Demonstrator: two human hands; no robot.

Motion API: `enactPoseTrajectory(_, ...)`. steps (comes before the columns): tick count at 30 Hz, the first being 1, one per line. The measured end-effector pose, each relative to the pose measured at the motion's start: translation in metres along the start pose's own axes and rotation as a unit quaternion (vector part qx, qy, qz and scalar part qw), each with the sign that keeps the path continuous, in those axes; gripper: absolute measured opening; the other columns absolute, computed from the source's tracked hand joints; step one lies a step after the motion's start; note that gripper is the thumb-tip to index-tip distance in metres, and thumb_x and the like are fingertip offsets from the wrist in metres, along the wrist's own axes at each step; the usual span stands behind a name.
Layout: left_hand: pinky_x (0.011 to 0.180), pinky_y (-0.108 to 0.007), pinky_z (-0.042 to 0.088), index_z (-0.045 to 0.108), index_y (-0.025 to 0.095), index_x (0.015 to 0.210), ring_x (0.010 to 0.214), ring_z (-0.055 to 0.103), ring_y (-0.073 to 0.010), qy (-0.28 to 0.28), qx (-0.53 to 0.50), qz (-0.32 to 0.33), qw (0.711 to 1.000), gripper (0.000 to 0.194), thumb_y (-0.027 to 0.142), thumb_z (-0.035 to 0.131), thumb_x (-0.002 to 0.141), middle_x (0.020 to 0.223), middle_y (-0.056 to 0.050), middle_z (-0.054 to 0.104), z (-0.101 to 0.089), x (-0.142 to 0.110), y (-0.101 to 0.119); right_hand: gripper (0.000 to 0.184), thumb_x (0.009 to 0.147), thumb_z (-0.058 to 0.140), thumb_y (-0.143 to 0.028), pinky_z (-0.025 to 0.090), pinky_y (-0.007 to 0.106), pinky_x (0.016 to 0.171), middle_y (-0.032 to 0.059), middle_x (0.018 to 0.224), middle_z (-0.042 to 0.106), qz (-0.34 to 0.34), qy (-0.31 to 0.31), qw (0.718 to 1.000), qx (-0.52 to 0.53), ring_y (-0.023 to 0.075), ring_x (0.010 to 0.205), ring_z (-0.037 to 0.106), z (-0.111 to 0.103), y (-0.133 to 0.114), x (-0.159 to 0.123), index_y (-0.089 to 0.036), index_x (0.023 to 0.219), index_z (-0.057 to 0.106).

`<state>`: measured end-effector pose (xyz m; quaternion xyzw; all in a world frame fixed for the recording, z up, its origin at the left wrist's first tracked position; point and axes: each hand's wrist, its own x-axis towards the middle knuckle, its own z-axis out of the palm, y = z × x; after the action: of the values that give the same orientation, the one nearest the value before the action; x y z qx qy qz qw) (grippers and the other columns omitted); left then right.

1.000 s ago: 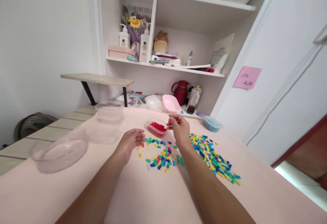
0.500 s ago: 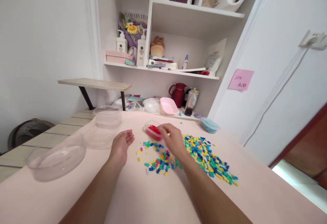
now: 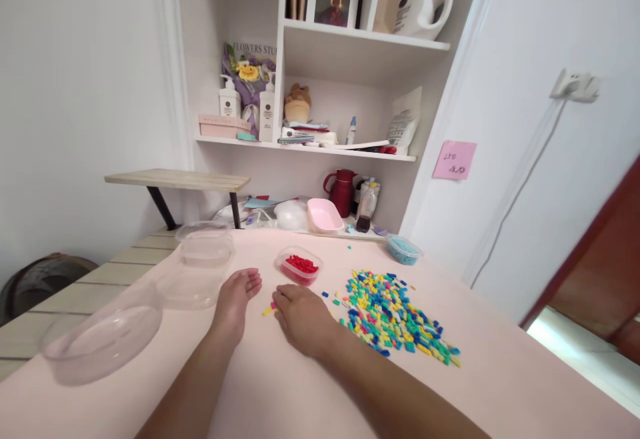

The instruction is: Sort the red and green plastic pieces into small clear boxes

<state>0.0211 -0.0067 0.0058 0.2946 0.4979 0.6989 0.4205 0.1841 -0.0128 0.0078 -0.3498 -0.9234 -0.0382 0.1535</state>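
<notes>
My right hand lies palm down on the pink tabletop, its fingers beside a few small yellow and pink pieces. What is under the palm is hidden. My left hand rests on its edge to the left, fingers loosely extended and nothing in it. Behind both hands stands a clear tub holding small red pieces. A spread-out heap of small plastic building bricks, yellow, green, blue and white, lies right of my right hand, with several strays at its left side.
Clear plastic containers stand at the left, near clear lids. A tub of light blue pieces sits at the back right. Against the shelf are a pink basin, a red jug and a bottle. A raised wooden stand is at back left.
My right hand has come down from beside the red tub to the table, nearer and further left. The central scatter of bricks has mostly joined the right heap. My left hand stays about where it was.
</notes>
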Motion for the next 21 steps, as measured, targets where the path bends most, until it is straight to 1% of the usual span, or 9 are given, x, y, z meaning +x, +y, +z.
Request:
enactPoseTrajectory(4, 0.082, -0.036, 0.054, 0.066, 0.015, 0.08, 0.078, 0.066, -0.0169, -0.026, 0.071, 0.036, 0.997, 0.017, 0.024, 0.052, 0.08, 0.081, -0.007, 0.068, -0.002, 0.0, -0.005, 0.028, 0.096, 0.035, -0.02, 0.045, 0.034, 0.091, 0.0098, 0.108, 0.066, 0.008, -0.004, 0.999, -0.033, 0.0212, 0.1, 0.06, -0.01, 0.022, -0.024, -0.018, 0.103, 0.062)
enactPoseTrajectory(8, 0.084, -0.038, 0.051, 0.067, 0.018, 0.075, 0.08, 0.065, -0.0201, -0.059, 0.169, 0.088, 0.98, 0.016, 0.027, 0.055, 0.077, 0.081, -0.005, 0.068, 0.001, -0.001, -0.012, 0.031, 0.095, 0.035, -0.02, 0.045, 0.033, 0.093, 0.0113, 0.114, 0.066, 0.046, -0.033, 0.998, -0.033, 0.022, 0.103, 0.062, -0.031, 0.047, -0.052, -0.018, 0.106, 0.064)
enactPoseTrajectory(11, 0.089, -0.039, 0.047, 0.067, 0.021, 0.073, 0.087, 0.064, -0.0218, -0.08, 0.245, 0.129, 0.958, 0.016, 0.025, 0.052, 0.078, 0.085, -0.005, 0.066, 0.002, 0.0, -0.015, 0.034, 0.094, 0.037, -0.022, 0.041, 0.036, 0.101, 0.0111, 0.125, 0.063, 0.078, -0.008, 0.997, -0.003, 0.023, 0.111, 0.059, -0.041, 0.045, -0.075, -0.02, 0.118, 0.062)
enactPoseTrajectory(12, 0.09, -0.039, 0.047, 0.066, 0.022, 0.073, 0.089, 0.063, -0.022, -0.084, 0.269, 0.141, 0.949, 0.018, 0.024, 0.05, 0.079, 0.087, -0.005, 0.065, 0.003, 0.001, -0.015, 0.036, 0.094, 0.041, -0.025, 0.035, 0.041, 0.107, 0.0106, 0.132, 0.059, 0.065, 0.005, 0.998, 0.006, 0.0248, 0.118, 0.055, -0.041, 0.04, -0.082, -0.022, 0.126, 0.058)
enactPoseTrajectory(14, 0.092, -0.038, 0.046, 0.066, 0.022, 0.076, 0.093, 0.063, -0.0219, -0.092, 0.316, 0.162, 0.93, 0.023, 0.023, 0.044, 0.082, 0.093, -0.006, 0.064, 0.003, 0.002, -0.014, 0.048, 0.091, 0.05, -0.038, 0.02, 0.049, 0.116, 0.0065, 0.143, 0.05, -0.021, -0.001, 0.999, 0.037, 0.029, 0.133, 0.041, -0.038, 0.028, -0.095, -0.03, 0.138, 0.046)
enactPoseTrajectory(16, 0.096, -0.039, 0.044, 0.067, 0.021, 0.083, 0.099, 0.061, -0.0223, -0.103, 0.362, 0.177, 0.909, 0.027, 0.022, 0.039, 0.084, 0.1, -0.009, 0.064, 0.004, 0.002, -0.013, 0.046, 0.094, 0.045, -0.042, 0.015, 0.053, 0.116, 0.0003, 0.144, 0.05, -0.103, -0.04, 0.992, 0.062, 0.0281, 0.136, 0.038, -0.034, 0.019, -0.103, -0.041, 0.14, 0.042)
enactPoseTrajectory(17, 0.099, -0.04, 0.041, 0.067, 0.02, 0.086, 0.103, 0.06, -0.0232, -0.111, 0.385, 0.182, 0.898, 0.029, 0.023, 0.039, 0.084, 0.104, -0.01, 0.064, 0.006, 0.0, -0.013, 0.045, 0.095, 0.042, -0.043, 0.014, 0.054, 0.116, -0.0013, 0.144, 0.049, -0.111, -0.047, 0.99, 0.068, 0.0278, 0.137, 0.036, -0.033, 0.018, -0.105, -0.043, 0.14, 0.041)
enactPoseTrajectory(19, 0.105, -0.046, 0.034, 0.069, 0.02, 0.093, 0.114, 0.056, -0.0266, -0.136, 0.428, 0.192, 0.872, 0.029, 0.026, 0.042, 0.083, 0.112, -0.012, 0.065, 0.01, -0.005, -0.013, 0.043, 0.097, 0.038, -0.043, 0.011, 0.055, 0.116, -0.002, 0.144, 0.049, -0.083, -0.041, 0.993, 0.067, 0.0271, 0.139, 0.033, -0.035, 0.024, -0.103, -0.042, 0.14, 0.041)
enactPoseTrajectory(21, 0.111, -0.052, 0.023, 0.068, 0.021, 0.107, 0.127, 0.047, -0.0292, -0.17, 0.498, 0.205, 0.825, 0.034, 0.031, 0.046, 0.083, 0.127, -0.013, 0.061, 0.014, -0.011, -0.014, 0.042, 0.098, 0.037, -0.04, 0.008, 0.055, 0.117, -0.0005, 0.144, 0.05, -0.037, -0.024, 0.998, 0.053, 0.0264, 0.14, 0.032, -0.042, 0.036, -0.097, -0.038, 0.14, 0.044)
